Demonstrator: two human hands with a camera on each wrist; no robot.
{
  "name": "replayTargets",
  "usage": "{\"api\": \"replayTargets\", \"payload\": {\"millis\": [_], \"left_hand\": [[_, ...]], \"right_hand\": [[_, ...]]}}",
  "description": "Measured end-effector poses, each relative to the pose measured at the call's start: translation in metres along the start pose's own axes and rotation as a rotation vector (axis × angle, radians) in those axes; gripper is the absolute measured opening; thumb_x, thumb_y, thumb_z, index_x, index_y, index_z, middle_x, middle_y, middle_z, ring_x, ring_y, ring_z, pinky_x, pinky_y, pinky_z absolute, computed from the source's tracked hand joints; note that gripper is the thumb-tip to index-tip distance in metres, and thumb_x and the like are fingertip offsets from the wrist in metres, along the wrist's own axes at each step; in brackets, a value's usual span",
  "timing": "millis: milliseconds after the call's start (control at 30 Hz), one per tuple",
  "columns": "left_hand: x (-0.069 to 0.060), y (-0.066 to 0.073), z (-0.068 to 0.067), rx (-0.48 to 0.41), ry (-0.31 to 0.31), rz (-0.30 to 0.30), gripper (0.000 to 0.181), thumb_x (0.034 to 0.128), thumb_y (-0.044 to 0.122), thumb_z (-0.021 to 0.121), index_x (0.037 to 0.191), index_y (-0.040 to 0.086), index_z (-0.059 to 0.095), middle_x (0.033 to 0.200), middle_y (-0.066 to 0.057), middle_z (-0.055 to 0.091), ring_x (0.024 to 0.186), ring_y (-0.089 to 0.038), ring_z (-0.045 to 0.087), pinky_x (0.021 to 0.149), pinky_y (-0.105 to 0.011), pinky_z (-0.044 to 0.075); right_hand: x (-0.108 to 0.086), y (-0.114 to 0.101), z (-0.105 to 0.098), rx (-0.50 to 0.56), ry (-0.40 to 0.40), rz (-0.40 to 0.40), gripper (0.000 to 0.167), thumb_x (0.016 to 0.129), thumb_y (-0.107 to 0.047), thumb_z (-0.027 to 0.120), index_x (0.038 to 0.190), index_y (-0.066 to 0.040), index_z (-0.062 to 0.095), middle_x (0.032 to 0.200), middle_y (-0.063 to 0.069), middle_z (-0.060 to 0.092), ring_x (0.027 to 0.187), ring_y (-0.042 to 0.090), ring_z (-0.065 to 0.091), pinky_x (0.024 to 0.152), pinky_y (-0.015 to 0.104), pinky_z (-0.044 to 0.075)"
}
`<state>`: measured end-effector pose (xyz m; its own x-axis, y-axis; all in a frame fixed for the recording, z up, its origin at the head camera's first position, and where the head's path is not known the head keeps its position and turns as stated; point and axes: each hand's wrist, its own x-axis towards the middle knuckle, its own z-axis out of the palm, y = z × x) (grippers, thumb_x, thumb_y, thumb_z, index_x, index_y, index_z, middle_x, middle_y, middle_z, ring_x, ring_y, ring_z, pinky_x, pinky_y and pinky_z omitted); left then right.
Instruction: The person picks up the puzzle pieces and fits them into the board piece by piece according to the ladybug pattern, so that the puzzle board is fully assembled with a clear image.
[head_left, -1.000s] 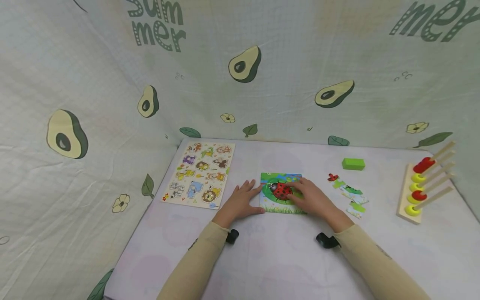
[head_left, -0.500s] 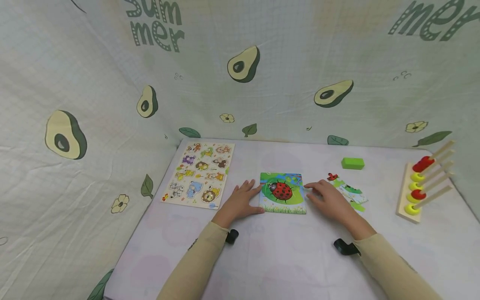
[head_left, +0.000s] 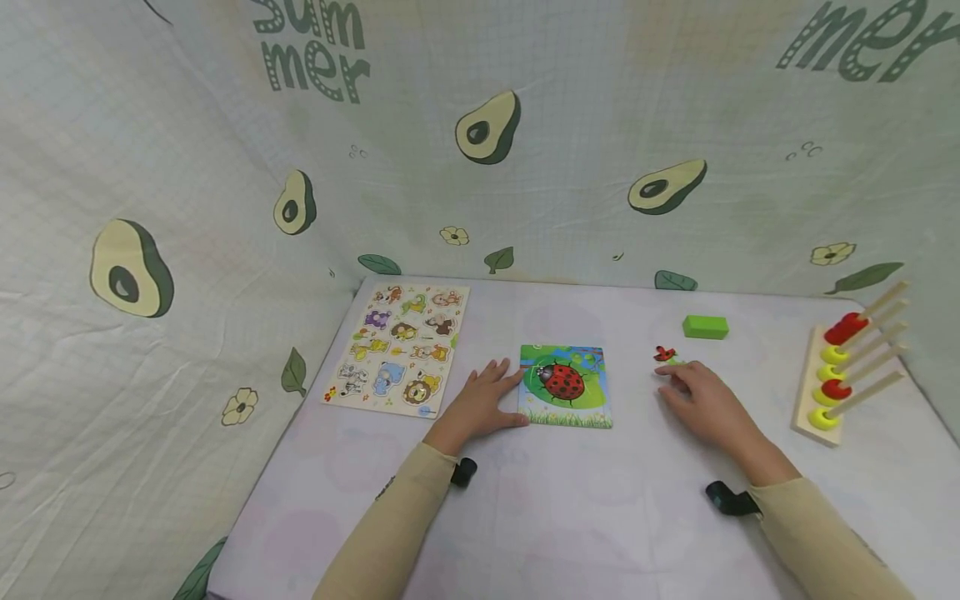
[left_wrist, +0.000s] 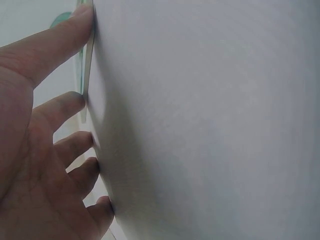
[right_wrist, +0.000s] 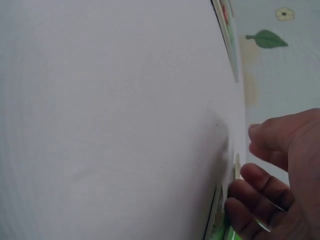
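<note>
My left hand [head_left: 483, 404] rests on the table with its fingers spread, thumb and index fingertip touching the left edge of the square ladybug puzzle [head_left: 566, 387]. In the left wrist view the fingers of that hand [left_wrist: 60, 125] meet the board's thin edge. Off to the right, my right hand [head_left: 708, 408] hovers over the loose puzzle pieces, fingers bent loosely, and hides most of them. A red-marked piece [head_left: 664, 354] shows beyond its fingertips. In the right wrist view, nothing is visible between the fingers of the right hand [right_wrist: 270, 185], and pieces [right_wrist: 216, 220] lie beside them.
An animal puzzle board [head_left: 401, 350] lies at the left. A green block [head_left: 705, 327] is at the back right. Near the right edge stands a wooden peg rack [head_left: 812, 392] with red and yellow rings. A patterned cloth [head_left: 555, 208] hangs behind the table.
My right hand has moved right, off the ladybug puzzle and over to the loose pieces, uncovering the ladybug picture. My left hand has stayed at the puzzle's left edge.
</note>
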<state>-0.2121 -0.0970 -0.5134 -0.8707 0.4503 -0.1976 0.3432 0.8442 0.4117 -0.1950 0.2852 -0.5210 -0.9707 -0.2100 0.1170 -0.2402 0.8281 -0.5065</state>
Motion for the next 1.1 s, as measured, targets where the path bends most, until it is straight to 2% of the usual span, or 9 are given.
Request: {"api": "replayTargets", "payload": {"millis": [233,433,600,733,933,1100], "left_hand": [[-0.001,-0.001,0.0,0.001,-0.002,0.001,0.086,0.0892,0.052,0.074,0.16,0.022,0.036,0.168,-0.009,0.021,0.156,-0.029,0.012,0.127,-0.05,0.01],[-0.001,-0.002,0.0,-0.012,-0.001,0.004,0.086,0.0887,0.052,0.075,0.16,0.021,0.036,0.168,-0.01,0.021,0.156,-0.03,0.013,0.127,-0.051,0.01],[0.0,-0.002,0.001,-0.014,0.005,0.004,0.087,0.0884,0.052,0.075,0.16,0.021,0.037,0.168,-0.009,0.021,0.156,-0.029,0.013,0.127,-0.05,0.01],[-0.001,-0.001,0.0,-0.016,0.004,0.0,0.086,0.0885,0.052,0.075,0.16,0.022,0.036,0.168,-0.009,0.021,0.156,-0.029,0.012,0.127,-0.05,0.009],[0.0,-0.001,0.001,-0.004,0.006,0.003,0.086,0.0886,0.052,0.075,0.16,0.022,0.036,0.168,-0.009,0.021,0.156,-0.029,0.012,0.127,-0.05,0.009],[0.0,-0.001,0.001,-0.005,0.004,0.0,0.086,0.0887,0.052,0.075,0.16,0.022,0.036,0.168,-0.009,0.021,0.156,-0.029,0.012,0.127,-0.05,0.009]], "right_hand": [[0.008,0.008,-0.006,0.024,-0.006,0.1,0.042,0.096,-0.016,0.066,0.131,0.006,0.059,0.115,0.024,0.051,0.094,0.034,0.056,0.076,0.047,0.048],[0.016,0.011,-0.005,-0.003,-0.009,0.157,0.054,0.097,-0.021,0.065,0.139,0.009,0.051,0.125,0.032,0.044,0.097,0.04,0.051,0.079,0.055,0.047],[0.021,0.012,-0.003,-0.032,-0.001,0.209,0.06,0.098,-0.025,0.065,0.142,0.01,0.047,0.131,0.039,0.04,0.109,0.049,0.049,0.089,0.067,0.046],[0.023,0.013,-0.002,-0.066,-0.01,0.25,0.062,0.098,-0.028,0.064,0.142,0.012,0.045,0.131,0.041,0.039,0.112,0.053,0.047,0.095,0.07,0.044],[0.026,0.012,-0.002,-0.114,-0.018,0.266,0.059,0.098,-0.027,0.065,0.14,0.012,0.048,0.127,0.041,0.041,0.111,0.053,0.049,0.091,0.068,0.046],[0.027,0.011,-0.003,-0.11,-0.036,0.247,0.061,0.099,-0.024,0.064,0.143,0.013,0.046,0.128,0.043,0.041,0.114,0.055,0.047,0.095,0.069,0.044]]}}
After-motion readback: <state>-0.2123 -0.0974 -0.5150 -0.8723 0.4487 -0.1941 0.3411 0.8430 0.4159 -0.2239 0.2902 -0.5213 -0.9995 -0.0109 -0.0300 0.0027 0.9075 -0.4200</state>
